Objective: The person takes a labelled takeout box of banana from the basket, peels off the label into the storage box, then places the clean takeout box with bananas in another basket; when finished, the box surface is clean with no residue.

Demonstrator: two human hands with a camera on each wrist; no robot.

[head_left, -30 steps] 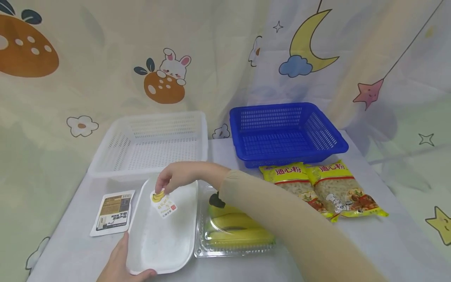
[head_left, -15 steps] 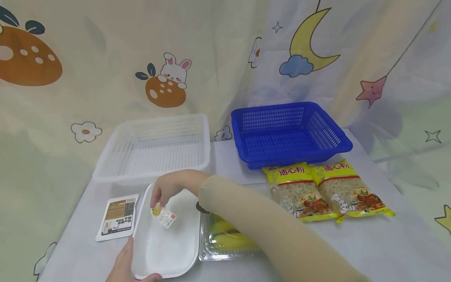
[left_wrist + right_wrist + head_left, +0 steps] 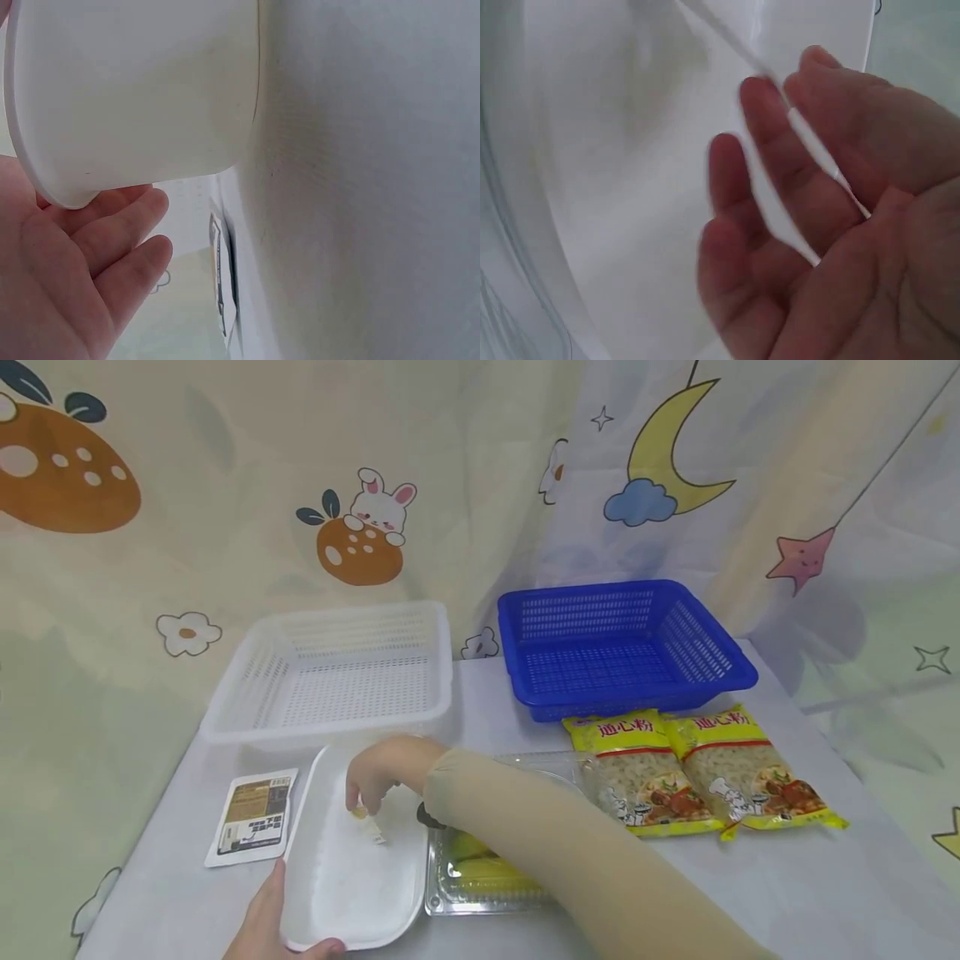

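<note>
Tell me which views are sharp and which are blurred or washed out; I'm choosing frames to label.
Head view: evenly lit and sharp, the white tray slightly bright. Left wrist view: the tray fills the frame very close, soft, with little detail. Right wrist view: the right hand and the label it pinches are blurred.

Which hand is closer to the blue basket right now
Right. The right hand is over the white tray, in front and left of the blue basket; the left hand holds the tray's near edge, farther away.
</note>
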